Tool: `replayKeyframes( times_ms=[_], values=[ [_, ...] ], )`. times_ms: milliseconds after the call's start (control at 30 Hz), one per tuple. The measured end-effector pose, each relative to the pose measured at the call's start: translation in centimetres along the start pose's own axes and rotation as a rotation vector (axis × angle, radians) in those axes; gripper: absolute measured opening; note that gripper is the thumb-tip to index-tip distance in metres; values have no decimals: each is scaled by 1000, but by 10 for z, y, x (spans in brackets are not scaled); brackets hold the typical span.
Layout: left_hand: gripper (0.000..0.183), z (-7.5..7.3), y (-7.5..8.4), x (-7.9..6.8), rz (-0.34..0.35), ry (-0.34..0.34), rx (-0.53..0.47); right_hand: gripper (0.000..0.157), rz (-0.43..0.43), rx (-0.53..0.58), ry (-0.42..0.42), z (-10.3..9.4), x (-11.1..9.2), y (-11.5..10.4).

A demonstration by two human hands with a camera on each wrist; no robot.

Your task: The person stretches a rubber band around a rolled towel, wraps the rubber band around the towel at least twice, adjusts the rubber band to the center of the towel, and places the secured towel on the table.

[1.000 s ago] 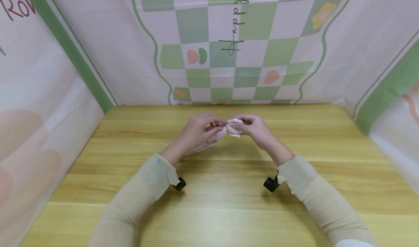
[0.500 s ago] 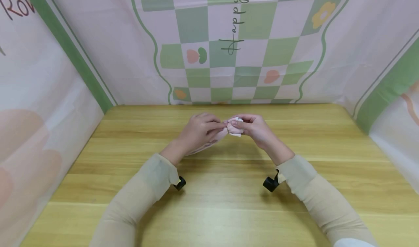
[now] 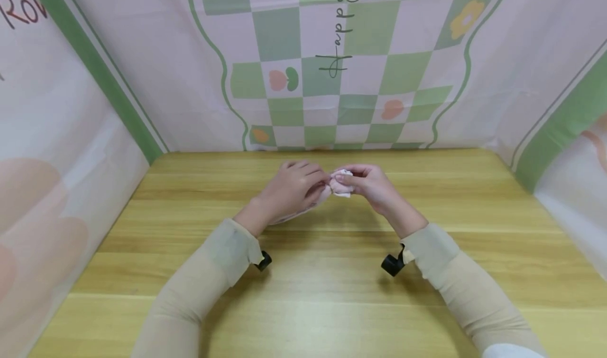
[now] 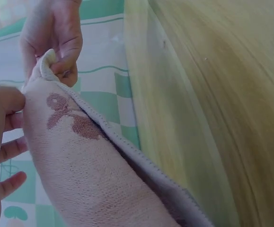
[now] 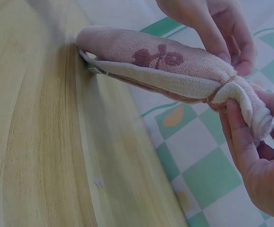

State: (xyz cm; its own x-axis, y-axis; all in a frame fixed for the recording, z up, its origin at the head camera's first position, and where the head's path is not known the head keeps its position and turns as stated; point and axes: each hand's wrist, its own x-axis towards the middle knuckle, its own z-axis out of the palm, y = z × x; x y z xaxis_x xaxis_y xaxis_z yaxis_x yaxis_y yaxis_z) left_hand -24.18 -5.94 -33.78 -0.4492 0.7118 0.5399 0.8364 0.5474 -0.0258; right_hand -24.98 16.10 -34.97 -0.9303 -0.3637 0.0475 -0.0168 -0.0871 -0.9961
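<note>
A rolled pink terry towel [image 5: 122, 47], with a reddish-brown print and a pale edge, is held above the table. Near one end it is cinched by a thin brownish band [image 5: 214, 97], beyond which the cloth bunches out. My right hand [image 3: 374, 186] grips that bunched end between thumb and fingers. On the other side of the cinch, my left hand [image 3: 286, 189] touches the towel with its fingertips. In the left wrist view, the fingers [image 4: 11, 149] of the left hand are spread apart beside the towel. The rest of the roll slants down below the left hand.
The wooden table [image 3: 303, 294] stretches beneath both arms. A printed cloth backdrop [image 3: 280, 36] with green checks rises behind it, with cloth panels at both sides. Black wrist cameras [image 3: 392, 264] hang below the sleeves.
My left hand has shifted slightly right, its fingers closing in on the cinched part and covering more of it. My right hand has kept its grip almost in place.
</note>
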Motion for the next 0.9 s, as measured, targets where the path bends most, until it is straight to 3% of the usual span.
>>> replayKeyframes(
  times_ms=[467, 767, 900],
  values=[
    [16, 1, -1, 3, -21, -81, 5, 15, 16, -48, -42, 2, 3, -2],
    [23, 3, -4, -2, -15, 73, -52, 12, -14, -41, -12, -4, 4, -7],
    [20, 4, -5, -4, 1, 101, -57, 13, 1, -48, -22, -4, 3, -7]
  ],
)
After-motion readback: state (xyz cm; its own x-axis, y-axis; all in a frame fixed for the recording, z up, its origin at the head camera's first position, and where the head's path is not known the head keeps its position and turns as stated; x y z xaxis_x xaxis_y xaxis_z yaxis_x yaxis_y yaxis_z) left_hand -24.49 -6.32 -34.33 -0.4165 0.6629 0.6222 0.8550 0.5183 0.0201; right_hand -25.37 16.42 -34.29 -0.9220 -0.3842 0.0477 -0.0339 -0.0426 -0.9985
